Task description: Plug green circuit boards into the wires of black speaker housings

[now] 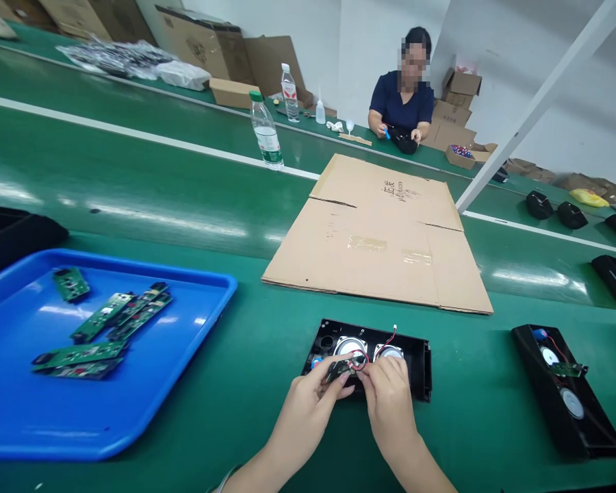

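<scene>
Both hands meet over a black speaker housing [415, 373] lying on the green bench, with two round speakers [350, 347] set in it. My left hand [308, 397] is closed around a small circuit board [337, 368], held tilted above the housing. The fingers of my right hand [387, 390] pinch at the board's right end, where red and black wires [365, 357] loop; the fingertips hide the exact spot. Another wire with a white plug [394, 329] sticks up past the right speaker. A blue part [316, 361] shows at the housing's left end.
A blue tray [185, 342] with several circuit boards [103, 315] stands at left. At right lies another speaker housing [590, 418] with a board. Flat cardboard [385, 233] lies ahead, a water bottle [267, 137] beyond it. Across the conveyor, a co-worker [403, 103] handles a black housing.
</scene>
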`<move>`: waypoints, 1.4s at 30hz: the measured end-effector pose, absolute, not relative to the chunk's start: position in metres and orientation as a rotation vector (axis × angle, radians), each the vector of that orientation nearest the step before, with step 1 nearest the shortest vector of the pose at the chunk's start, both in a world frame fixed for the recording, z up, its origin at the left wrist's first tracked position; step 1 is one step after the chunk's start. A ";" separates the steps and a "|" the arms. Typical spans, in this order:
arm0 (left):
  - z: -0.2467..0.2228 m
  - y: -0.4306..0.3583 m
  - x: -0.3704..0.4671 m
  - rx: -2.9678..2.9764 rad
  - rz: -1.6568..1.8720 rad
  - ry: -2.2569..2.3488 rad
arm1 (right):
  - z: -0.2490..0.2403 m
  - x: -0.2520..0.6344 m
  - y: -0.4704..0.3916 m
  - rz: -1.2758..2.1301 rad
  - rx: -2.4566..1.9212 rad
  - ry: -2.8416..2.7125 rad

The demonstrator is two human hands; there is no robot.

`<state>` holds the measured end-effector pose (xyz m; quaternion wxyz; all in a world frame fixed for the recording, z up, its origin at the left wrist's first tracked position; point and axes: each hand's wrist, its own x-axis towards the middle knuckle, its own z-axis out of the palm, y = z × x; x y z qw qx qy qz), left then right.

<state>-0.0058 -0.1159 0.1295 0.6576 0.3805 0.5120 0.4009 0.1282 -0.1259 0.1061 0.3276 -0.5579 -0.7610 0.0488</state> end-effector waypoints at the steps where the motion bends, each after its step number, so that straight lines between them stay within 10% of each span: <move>1: 0.131 -0.115 -0.007 0.865 0.896 1.145 | 0.106 0.130 -0.125 0.188 -1.456 -1.978; 42: 0.121 -0.119 -0.003 0.809 0.977 1.216 | 0.108 0.158 -0.124 0.775 -1.467 -1.575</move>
